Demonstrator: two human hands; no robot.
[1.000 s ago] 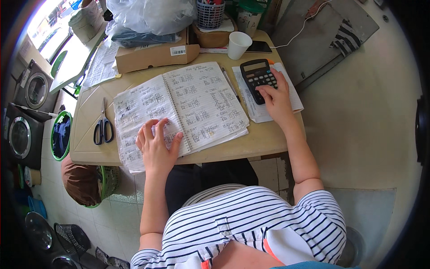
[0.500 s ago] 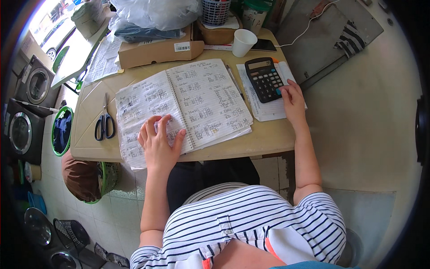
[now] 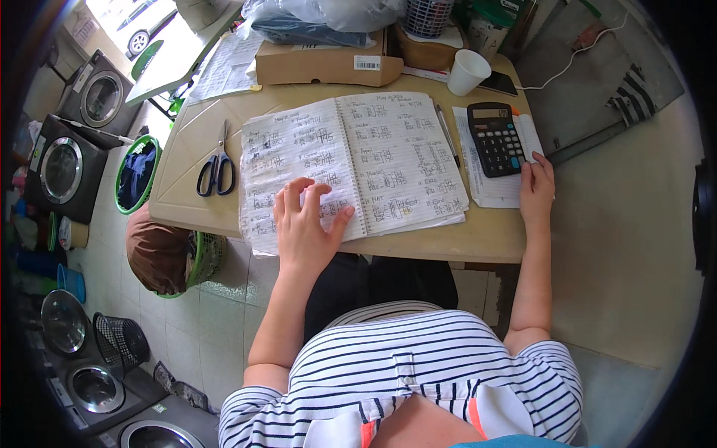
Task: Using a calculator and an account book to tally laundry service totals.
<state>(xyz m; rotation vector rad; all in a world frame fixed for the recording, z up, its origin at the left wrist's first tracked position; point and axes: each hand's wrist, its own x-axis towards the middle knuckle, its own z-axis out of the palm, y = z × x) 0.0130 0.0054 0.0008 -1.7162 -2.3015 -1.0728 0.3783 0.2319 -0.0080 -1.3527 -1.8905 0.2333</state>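
Observation:
An open spiral notebook (image 3: 392, 160) with handwritten pages lies on the beige table (image 3: 478, 239). My left hand (image 3: 306, 231) rests on its left page, fingers spread and bent. At the right, a black calculator (image 3: 491, 134) sits on loose papers (image 3: 493, 194). My right hand (image 3: 536, 187) is at the calculator's lower right corner, fingers bent and close together; whether they grip the calculator or the papers' edge is unclear. A pen (image 3: 446, 131) lies between notebook and calculator. Blue-handled scissors (image 3: 216, 172) lie left of the notebook.
Toward the back are a cardboard box (image 3: 325, 66), plastic bags, a white cup (image 3: 468, 72) and a phone (image 3: 503, 84). Laundry baskets (image 3: 137, 175) stand on the floor at left, beside several washing machines (image 3: 63, 160). A grey panel with a white cable is at the right.
My right hand has left the calculator's keys and moved down to its lower right corner. The whole scene has shifted rightward in the picture. My left hand stays on the page.

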